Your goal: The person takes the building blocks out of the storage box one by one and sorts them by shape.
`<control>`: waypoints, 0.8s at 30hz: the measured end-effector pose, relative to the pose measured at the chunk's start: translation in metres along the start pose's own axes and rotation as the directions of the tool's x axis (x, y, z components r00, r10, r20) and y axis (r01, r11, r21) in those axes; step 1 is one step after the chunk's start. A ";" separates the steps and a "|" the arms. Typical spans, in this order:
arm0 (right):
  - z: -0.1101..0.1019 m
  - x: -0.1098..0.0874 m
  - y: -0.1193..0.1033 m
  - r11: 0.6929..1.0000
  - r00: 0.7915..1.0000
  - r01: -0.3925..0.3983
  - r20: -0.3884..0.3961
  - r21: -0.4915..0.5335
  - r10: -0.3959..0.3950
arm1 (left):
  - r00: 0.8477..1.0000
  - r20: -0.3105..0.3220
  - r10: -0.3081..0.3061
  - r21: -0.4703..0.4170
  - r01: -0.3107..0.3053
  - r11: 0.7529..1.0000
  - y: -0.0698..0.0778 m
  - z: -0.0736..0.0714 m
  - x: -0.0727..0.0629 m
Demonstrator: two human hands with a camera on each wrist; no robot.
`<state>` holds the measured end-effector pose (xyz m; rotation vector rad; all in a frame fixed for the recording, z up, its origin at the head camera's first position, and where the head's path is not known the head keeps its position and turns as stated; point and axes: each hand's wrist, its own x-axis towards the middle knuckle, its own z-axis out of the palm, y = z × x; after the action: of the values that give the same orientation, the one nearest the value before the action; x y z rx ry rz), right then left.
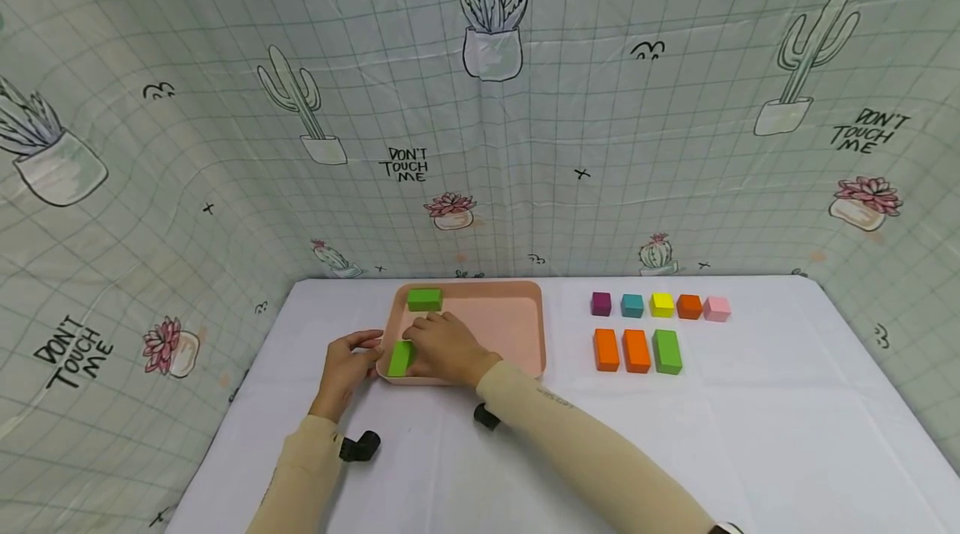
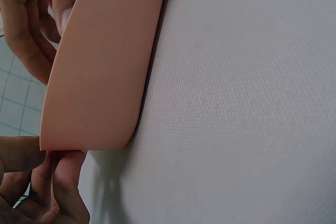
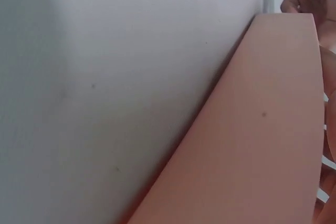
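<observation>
A shallow pink tray (image 1: 502, 326) lies on the white table. My left hand (image 1: 347, 371) grips its left wall; in the left wrist view, fingers (image 2: 68, 174) meet the outside of the tray (image 2: 100, 77) at its corner. Inside, my right hand (image 1: 446, 348) pinches a green rectangular block (image 1: 401, 359) at the front left. Another green block (image 1: 424, 299) lies in the back left corner. The tray wall (image 3: 257, 129) hides most of the right hand in the right wrist view.
Right of the tray, a back row holds purple (image 1: 601, 304), teal (image 1: 632, 306), yellow (image 1: 662, 305), orange (image 1: 689, 306) and pink cubes (image 1: 717, 309). In front lie two orange blocks (image 1: 607, 350) and a green block (image 1: 667, 351). A patterned cloth (image 1: 555, 117) stands behind the table.
</observation>
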<state>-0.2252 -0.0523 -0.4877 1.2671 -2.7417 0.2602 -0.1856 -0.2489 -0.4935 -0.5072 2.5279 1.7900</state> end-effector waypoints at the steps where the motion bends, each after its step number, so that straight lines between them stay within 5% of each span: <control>1: 0.000 0.001 0.000 1.000 1.000 0.004 0.005 0.002 -0.004 | 1.000 0.000 0.003 -0.002 -0.003 1.000 0.000 0.000 0.000; 24: -0.001 0.004 0.001 0.998 0.995 -0.033 0.097 0.059 0.028 | 1.000 -0.003 -0.018 -0.007 0.018 1.000 0.000 0.001 -0.001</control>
<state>-0.2291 -0.0543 -0.4857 1.2858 -2.8569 0.2941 -0.1850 -0.2480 -0.4934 -0.5309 2.5114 1.7948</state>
